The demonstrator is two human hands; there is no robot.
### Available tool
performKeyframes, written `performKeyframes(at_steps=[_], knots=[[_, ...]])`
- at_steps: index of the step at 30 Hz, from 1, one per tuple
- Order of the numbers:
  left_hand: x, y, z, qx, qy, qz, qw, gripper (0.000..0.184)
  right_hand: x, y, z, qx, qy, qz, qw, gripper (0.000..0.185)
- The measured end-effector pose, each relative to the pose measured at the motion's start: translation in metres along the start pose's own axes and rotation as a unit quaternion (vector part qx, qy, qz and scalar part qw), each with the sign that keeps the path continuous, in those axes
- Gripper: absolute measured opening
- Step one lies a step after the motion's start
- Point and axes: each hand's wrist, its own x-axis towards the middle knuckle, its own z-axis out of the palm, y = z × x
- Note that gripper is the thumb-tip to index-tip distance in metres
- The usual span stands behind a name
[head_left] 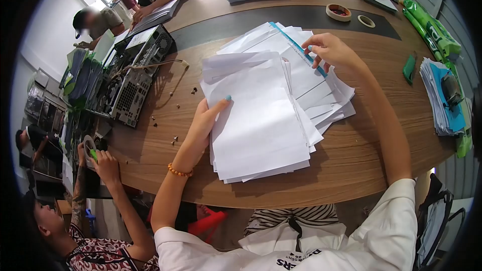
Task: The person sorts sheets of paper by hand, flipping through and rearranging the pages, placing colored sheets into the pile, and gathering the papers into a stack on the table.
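My left hand (207, 120) grips the left edge of a stack of white paper (256, 115), thumb on top and the other fingers underneath. Behind and to the right of it, more loose sheets (311, 88) lie fanned out on the wooden table. A blue ruler (291, 42) rests slantwise across those sheets. Over the ruler's lower half is my right hand (324, 52), its fingers bent and pinched on the ruler's edge.
An opened computer case (138, 78) stands at the left, with small screws (174, 140) near it. Tape rolls (338, 12) lie beyond the papers. Clipped papers (442, 98) and green packages (432, 30) are at the right. A co-worker's hands (103, 163) hold tape at lower left.
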Motion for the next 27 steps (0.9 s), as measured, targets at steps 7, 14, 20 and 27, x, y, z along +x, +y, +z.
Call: performKeyframes(at_steps=[7, 14, 20, 27], knots=[[0.000, 0.000, 0.001, 0.009, 0.010, -0.001, 1.000, 0.032, 0.003, -0.004, -0.001, 0.005, -0.009, 0.015, 1.000, 0.028], [0.001, -0.001, 0.000, 0.013, 0.007, -0.003, 1.000, 0.031, 0.005, -0.007, 0.012, 0.002, 0.053, 0.003, 0.999, 0.023], [0.000, 0.000, 0.000, 0.005, 0.004, -0.003, 1.000, 0.031, -0.003, -0.017, 0.002, 0.004, 0.113, -0.032, 0.993, 0.014], [-0.001, 0.002, 0.002, -0.005, 0.004, -0.007, 1.000, 0.031, 0.005, -0.022, -0.010, 0.168, 0.164, -0.186, 0.954, 0.020]])
